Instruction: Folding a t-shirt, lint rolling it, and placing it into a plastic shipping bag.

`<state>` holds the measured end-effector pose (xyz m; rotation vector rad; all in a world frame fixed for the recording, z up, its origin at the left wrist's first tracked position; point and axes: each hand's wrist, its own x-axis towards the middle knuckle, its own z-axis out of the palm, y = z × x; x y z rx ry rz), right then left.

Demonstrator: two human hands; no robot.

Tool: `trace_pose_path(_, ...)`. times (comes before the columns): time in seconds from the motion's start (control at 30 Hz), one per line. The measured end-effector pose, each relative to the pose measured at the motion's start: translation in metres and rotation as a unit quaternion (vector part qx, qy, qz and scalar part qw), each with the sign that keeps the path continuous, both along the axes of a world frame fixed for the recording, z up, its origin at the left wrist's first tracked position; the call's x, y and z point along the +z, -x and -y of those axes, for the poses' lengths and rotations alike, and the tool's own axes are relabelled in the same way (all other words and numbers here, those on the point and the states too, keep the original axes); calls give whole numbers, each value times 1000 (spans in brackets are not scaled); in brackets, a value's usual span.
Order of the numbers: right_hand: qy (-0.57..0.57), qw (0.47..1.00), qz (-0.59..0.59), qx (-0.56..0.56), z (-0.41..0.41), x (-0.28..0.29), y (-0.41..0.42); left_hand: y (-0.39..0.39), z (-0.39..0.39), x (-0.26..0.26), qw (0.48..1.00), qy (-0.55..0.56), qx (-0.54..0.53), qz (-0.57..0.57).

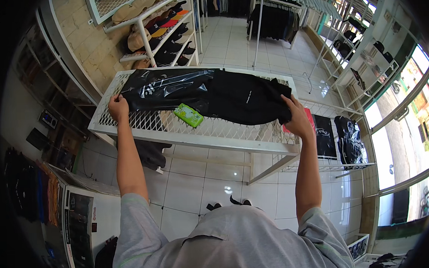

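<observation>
A black plastic garment bag [163, 89] with white printing lies flat on the left of a white wire-mesh table [232, 128]. From its right side extends a folded black garment [248, 95] with a small white print; whether part of it lies inside the bag cannot be told. My left hand [119, 107] pinches the bag's near left corner. At the other end, my right hand [297, 117] grips the garment's right edge, fingers on top. A green patterned case or pouch [188, 115] rests on the mesh, touching the bag's front edge.
Caps fill a white rack [154, 37] behind the table's left. To the right, a low wire shelf [329, 165] holds packaged black garments [351, 140]. A glass case [79, 231] stands near my left side. Clothes hang on a rail [274, 22] farther back.
</observation>
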<state>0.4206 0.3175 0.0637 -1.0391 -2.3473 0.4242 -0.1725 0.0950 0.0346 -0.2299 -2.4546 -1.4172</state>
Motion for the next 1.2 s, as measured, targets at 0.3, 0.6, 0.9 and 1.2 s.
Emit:
trace_pose_path(0.3,-93,980,-120,129,70,8,145,35,19,30,974,-213,-73,-22)
trace_pose_path(0.6,42,998,-16,44,70,-18,309,47,55,68,912,-389,-126,39)
trace_pose_path(0.9,-178,977,-13,116,146,-33,275,-31,153,0,891,-428,-36,149)
trace_pose_path(1.2,-19,999,-32,5,106,-30,314,-148,194,-54,794,-476,-202,319)
